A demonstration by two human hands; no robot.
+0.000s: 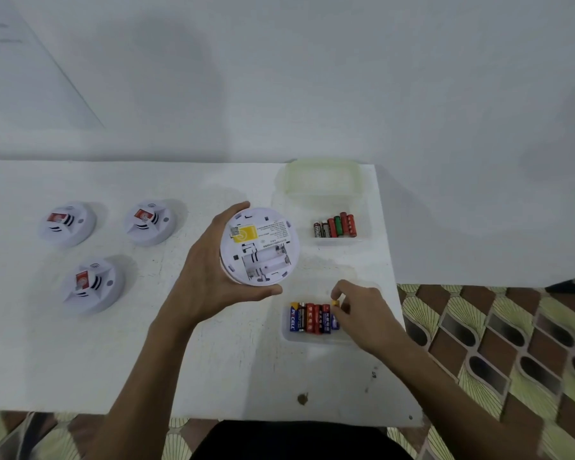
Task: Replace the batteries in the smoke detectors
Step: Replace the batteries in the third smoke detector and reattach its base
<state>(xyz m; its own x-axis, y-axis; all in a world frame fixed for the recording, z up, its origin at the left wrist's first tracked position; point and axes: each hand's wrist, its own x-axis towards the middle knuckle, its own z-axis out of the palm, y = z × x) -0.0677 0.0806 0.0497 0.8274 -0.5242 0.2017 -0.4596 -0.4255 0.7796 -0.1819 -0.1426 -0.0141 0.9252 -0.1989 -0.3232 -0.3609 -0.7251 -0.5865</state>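
Now: fetching a fresh battery.
Left hand grips detector, bay empty; right hand pinches battery; next, seat it by polarity.

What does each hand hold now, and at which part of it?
The left hand holds the upturned smoke detector by its rim. The right hand pinches the yellow end of a battery in the near tray.

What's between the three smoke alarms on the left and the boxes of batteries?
In the head view, the left hand holds a fourth alarm there, back side up, its battery slot empty.
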